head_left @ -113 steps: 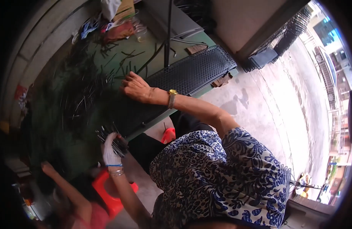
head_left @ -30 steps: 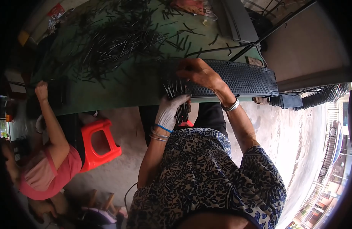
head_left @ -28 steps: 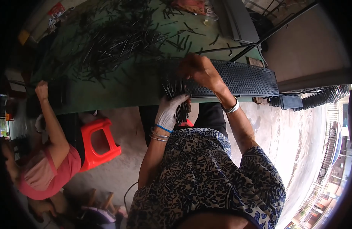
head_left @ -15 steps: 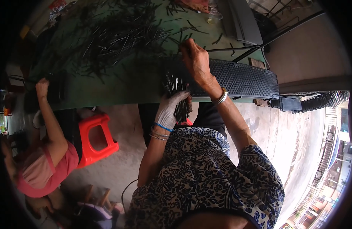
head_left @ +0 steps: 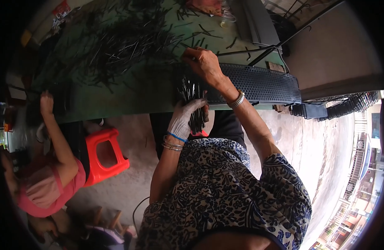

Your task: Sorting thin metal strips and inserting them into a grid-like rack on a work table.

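Note:
My left hand (head_left: 183, 117), in a whitish knit glove, is closed around a bundle of thin black strips (head_left: 197, 121) at the table's near edge. The strips' ends poke out above and below the glove. My bare right hand (head_left: 208, 66) is above the left end of a long black panel full of small holes (head_left: 258, 83). Its fingers are curled and pinched together, and what they hold, if anything, is hidden. A loose pile of black strips (head_left: 131, 46) covers much of the green table (head_left: 125, 100).
On the left a co-worker's hand (head_left: 46, 102) is at the table edge, near a red plastic stool (head_left: 106, 156). Dark rods (head_left: 265, 56) cross behind the panel. At the right stands a row of black slatted pieces (head_left: 352, 106). A reddish bag (head_left: 206, 6) lies at the back.
My right hand has shifted left and slightly down, toward the bundle. The left hand keeps its grip on the strips in nearly the same spot. The view has shifted slightly.

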A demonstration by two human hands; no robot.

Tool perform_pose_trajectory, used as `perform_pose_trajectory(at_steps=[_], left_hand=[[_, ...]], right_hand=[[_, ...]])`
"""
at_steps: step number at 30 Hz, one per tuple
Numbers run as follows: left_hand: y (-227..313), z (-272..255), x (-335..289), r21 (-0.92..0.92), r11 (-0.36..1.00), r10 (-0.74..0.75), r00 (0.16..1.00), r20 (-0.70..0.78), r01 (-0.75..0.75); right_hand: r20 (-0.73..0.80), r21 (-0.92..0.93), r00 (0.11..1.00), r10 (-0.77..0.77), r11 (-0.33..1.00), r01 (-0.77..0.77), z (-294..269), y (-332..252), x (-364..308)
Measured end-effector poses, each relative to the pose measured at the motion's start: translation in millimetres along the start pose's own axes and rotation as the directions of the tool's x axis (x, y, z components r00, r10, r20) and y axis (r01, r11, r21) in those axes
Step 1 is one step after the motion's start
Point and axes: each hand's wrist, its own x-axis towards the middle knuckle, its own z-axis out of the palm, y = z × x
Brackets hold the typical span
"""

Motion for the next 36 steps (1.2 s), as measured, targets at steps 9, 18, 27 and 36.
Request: perform_pose_trajectory(at_steps=[9,18,27,36], left_hand=[[-0.4,6.2,-11.2,0.188,0.980,-0.074,0.997,0.016,0.070],[-13.0,-0.9,-15.3,0.042,0.997,-0.065,0.998,0.017,0.064],[0.1,0.2,-15.6,-0.001,0.996,-0.089,0.996,0.019,0.089],[7.8,2.2,-1.2,0.084,0.982,-0.175,0.984,0.034,0.171]], right_hand=[[0.071,-0.025,0.993,0.094,0.995,-0.093,-4.4,2.2,5.3],[0.017,-0.151,1.000,0.006,0.989,-0.003,-0.7,-12.7,-3.4],[0.048,-0.228,0.994,0.101,0.970,-0.088,8.8,-19.8,8.2],[0.047,-0.020,0.956,0.289,0.957,-0.288,-9.3,-7.6,-23.1]])
